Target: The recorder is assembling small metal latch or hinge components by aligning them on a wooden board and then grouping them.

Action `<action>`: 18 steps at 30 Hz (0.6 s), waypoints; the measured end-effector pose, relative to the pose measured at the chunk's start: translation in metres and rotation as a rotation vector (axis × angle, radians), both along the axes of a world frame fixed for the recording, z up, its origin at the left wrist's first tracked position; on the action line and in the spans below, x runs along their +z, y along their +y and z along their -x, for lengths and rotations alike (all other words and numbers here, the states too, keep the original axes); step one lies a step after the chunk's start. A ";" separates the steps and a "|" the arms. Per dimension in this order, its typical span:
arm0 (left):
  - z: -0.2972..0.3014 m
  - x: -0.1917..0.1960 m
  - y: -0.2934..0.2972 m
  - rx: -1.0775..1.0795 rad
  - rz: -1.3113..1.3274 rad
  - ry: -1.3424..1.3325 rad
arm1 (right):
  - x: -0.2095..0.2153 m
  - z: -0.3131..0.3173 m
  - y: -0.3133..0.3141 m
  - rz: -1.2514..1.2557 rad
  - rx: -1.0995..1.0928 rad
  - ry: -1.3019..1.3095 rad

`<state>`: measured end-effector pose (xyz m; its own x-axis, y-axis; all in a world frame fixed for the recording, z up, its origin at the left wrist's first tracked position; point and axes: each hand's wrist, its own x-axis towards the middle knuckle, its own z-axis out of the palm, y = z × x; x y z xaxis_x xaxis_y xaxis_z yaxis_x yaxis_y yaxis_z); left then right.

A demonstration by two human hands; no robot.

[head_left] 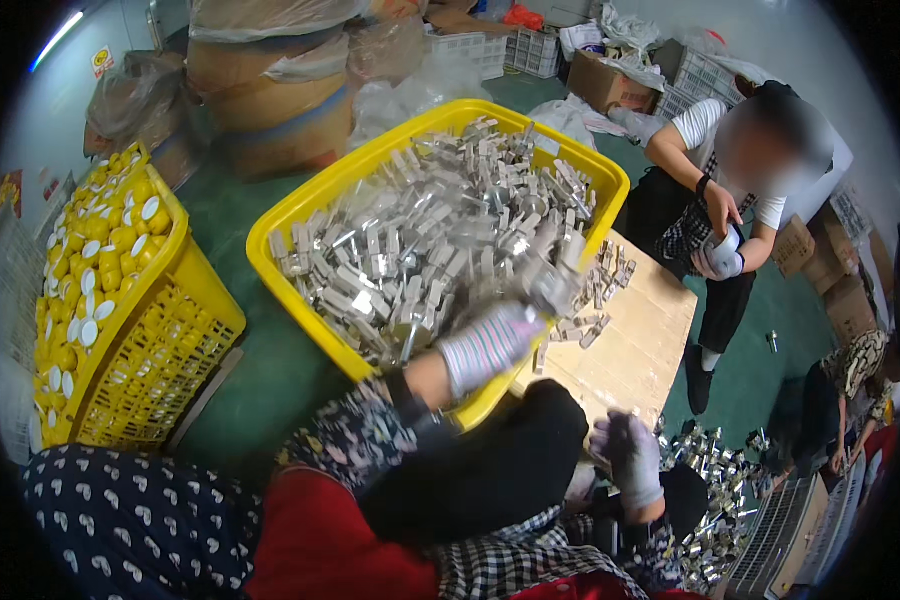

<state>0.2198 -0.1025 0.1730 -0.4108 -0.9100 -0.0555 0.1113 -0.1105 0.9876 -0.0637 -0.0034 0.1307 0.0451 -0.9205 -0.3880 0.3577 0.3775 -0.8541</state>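
My left hand (485,348), in a striped white glove, reaches over the near right rim of a yellow plastic tub (305,345). Blurred metal parts (550,288) are at its fingertips, and the fingers seem closed round them; the exact grip is smeared. The tub is heaped with silvery metal parts (400,250) that have flat bars and round stems. Lower right, near the board's front edge, my right hand (632,462) is gloved, with its fingers apart and loosely bent and nothing visible in them. More metal bars (595,325) lie on the pale wooden board (650,345) beside the tub.
A yellow basket (160,350) full of yellow-and-white caps stands left. A co-worker (735,190) sits beyond the board, hands together. Loose metal parts (715,490) cover the floor at lower right, near another person (850,400). Wrapped cartons (270,100) stand behind.
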 end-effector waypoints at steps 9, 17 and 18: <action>-0.175 -0.006 -0.274 0.561 -0.015 -0.685 | -0.021 0.024 0.040 -0.235 -0.166 -0.134; -0.109 0.016 -0.194 0.289 -0.279 -0.848 | -0.021 0.002 0.060 -0.189 -0.085 -0.022; -0.108 0.013 -0.189 0.284 -0.274 -0.868 | -0.021 0.003 0.062 -0.157 -0.031 0.052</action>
<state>0.3279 -0.2912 0.1860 0.1084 -0.8797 -0.4630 -0.5903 -0.4317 0.6820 -0.0665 0.0581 0.1095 -0.0063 -0.8491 -0.5281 0.3277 0.4972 -0.8034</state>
